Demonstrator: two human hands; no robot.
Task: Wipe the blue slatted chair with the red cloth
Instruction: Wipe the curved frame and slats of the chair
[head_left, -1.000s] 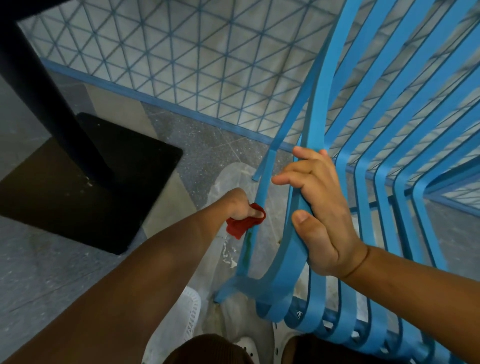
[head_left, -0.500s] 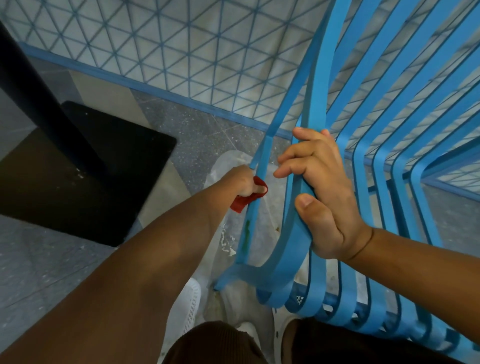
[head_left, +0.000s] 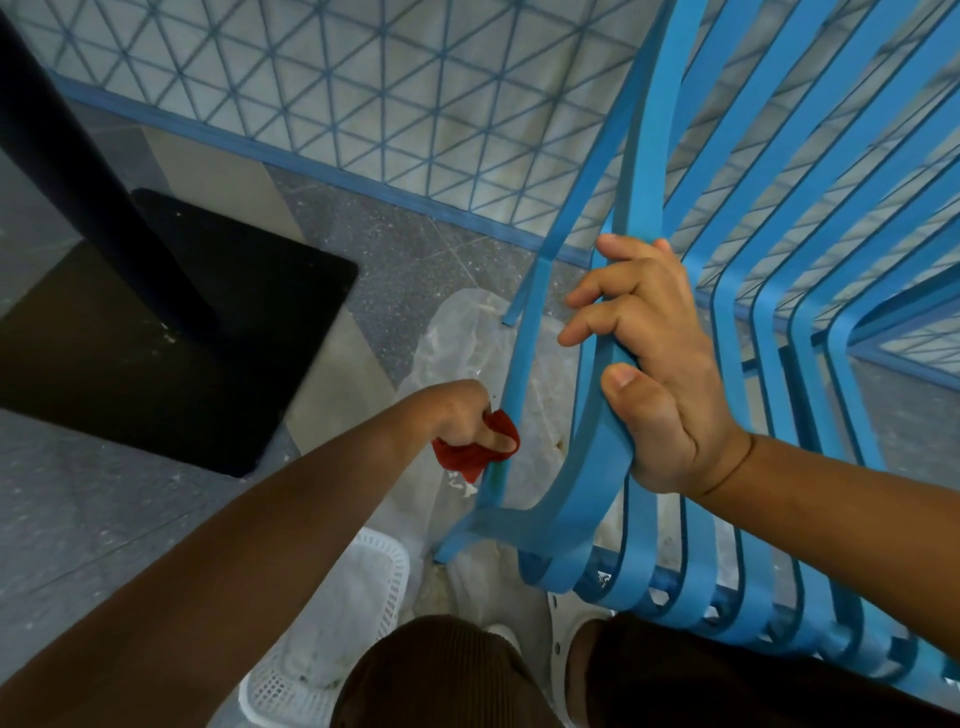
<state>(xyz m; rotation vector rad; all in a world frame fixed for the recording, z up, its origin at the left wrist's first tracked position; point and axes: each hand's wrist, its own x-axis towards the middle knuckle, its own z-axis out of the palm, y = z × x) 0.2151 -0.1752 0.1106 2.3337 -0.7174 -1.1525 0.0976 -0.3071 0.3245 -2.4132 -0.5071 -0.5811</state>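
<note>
Blue chair (head_left: 597, 467); red cloth (head_left: 470, 457); black, seemingly speckled, table base (head_left: 171, 332).

Light: soft, even daylight, fairly bright
Shadows: faint
Blur: slight smear on near-right slats
Edges: wide-angle bending of lines

Chair (head_left: 737, 291): fills the view from 12 to 4 o'clock.
Right hand (head_left: 660, 364): on the chair's outermost slats, near centre.
Left hand (head_left: 460, 415): just left of the chair's leg, at 7 o'clock from the right hand.
Cloth (head_left: 475, 449): in the left hand, seemingly touching the leg.
Table base (head_left: 171, 332): at 9 o'clock, well apart from the chair.
Basket (head_left: 332, 634): at 6 o'clock, below the left hand.
</note>
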